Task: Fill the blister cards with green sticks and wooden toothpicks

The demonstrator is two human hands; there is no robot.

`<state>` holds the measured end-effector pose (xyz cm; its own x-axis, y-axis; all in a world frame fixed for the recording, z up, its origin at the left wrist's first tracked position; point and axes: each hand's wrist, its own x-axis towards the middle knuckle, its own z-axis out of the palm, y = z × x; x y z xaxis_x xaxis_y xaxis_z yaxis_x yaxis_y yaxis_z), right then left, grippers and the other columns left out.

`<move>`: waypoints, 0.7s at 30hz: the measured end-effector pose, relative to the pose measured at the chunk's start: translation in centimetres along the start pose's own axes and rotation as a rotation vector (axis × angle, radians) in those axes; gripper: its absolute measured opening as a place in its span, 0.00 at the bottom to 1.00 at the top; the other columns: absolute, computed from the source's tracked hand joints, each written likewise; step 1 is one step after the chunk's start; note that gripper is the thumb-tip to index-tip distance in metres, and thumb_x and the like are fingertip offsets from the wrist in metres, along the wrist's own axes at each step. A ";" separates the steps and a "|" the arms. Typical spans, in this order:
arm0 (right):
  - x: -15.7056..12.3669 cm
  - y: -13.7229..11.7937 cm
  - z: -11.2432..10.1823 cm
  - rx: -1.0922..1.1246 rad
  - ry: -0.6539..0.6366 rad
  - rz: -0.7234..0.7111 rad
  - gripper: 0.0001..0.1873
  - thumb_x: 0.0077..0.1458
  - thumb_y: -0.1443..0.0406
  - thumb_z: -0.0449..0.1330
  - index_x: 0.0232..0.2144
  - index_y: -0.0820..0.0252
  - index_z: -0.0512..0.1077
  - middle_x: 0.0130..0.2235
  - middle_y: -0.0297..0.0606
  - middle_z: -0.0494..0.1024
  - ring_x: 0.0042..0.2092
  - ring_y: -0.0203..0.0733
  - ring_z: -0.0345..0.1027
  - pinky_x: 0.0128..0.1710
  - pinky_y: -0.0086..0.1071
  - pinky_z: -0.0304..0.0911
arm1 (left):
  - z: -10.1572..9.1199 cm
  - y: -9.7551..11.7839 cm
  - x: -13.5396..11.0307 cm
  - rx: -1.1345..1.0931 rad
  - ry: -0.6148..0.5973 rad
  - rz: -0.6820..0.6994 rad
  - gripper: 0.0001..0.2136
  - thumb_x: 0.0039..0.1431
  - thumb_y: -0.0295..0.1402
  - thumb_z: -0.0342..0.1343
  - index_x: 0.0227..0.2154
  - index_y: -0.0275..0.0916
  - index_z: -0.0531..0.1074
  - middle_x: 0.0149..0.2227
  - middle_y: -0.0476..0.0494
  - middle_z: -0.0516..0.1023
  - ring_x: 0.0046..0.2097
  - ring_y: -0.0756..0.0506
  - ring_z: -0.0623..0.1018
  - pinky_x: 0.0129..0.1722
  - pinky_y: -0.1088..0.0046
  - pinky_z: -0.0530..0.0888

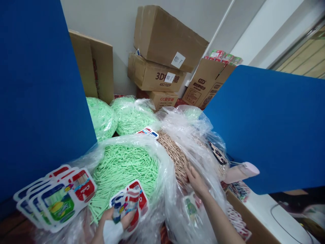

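My left hand (111, 222) is low in the middle, closed round a small stack of printed blister packs (130, 201) with red, white and blue labels. It sits over a clear plastic bag full of green sticks (122, 167). My right hand (194, 179) reaches into a neighbouring clear bag of tan sticks (175, 154); its fingers are curled among the sticks, and what they grip is hidden. A fanned row of more printed packs (54, 200) lies at the lower left.
Blue divider panels stand at left (38, 88) and right (269, 125). Two more bags of green sticks (132, 115) lie behind, with stacked cardboard boxes (162, 54) against the wall. A pink object (240, 172) and an open carton (250, 220) sit at the right.
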<state>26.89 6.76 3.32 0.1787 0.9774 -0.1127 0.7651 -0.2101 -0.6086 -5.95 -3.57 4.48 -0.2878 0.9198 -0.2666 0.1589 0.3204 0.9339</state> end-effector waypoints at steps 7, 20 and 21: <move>-3.9 -10.8 1.7 1.036 -0.252 -0.154 0.18 0.57 0.50 0.55 0.41 0.56 0.67 0.28 0.30 0.62 0.30 0.36 0.64 0.34 0.34 0.65 | 0.2 1.2 -0.3 -0.050 -0.122 0.064 0.07 0.46 0.35 0.60 0.20 0.37 0.73 0.20 0.48 0.77 0.25 0.43 0.76 0.26 0.71 0.72; -9.3 -19.3 6.2 1.076 -0.187 -0.623 0.08 0.66 0.60 0.46 0.38 0.53 0.64 0.32 0.32 0.69 0.46 0.41 0.65 0.56 0.45 0.53 | -0.5 0.3 0.2 0.163 -0.069 0.531 0.06 0.59 0.31 0.55 0.27 0.37 0.72 0.28 0.46 0.73 0.31 0.45 0.72 0.32 0.71 0.68; -9.4 -19.3 6.4 1.042 -0.179 -0.631 0.09 0.66 0.61 0.46 0.38 0.53 0.64 0.32 0.33 0.70 0.47 0.41 0.64 0.56 0.44 0.54 | -0.5 0.4 0.2 0.170 -0.069 0.540 0.06 0.59 0.30 0.55 0.27 0.37 0.71 0.28 0.46 0.73 0.31 0.45 0.72 0.32 0.71 0.68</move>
<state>6.50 1.81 11.13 -0.1941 0.9075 0.3724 -0.1869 0.3385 -0.9222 -6.40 -3.38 4.90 -0.0624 0.9740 0.2176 0.4174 -0.1725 0.8922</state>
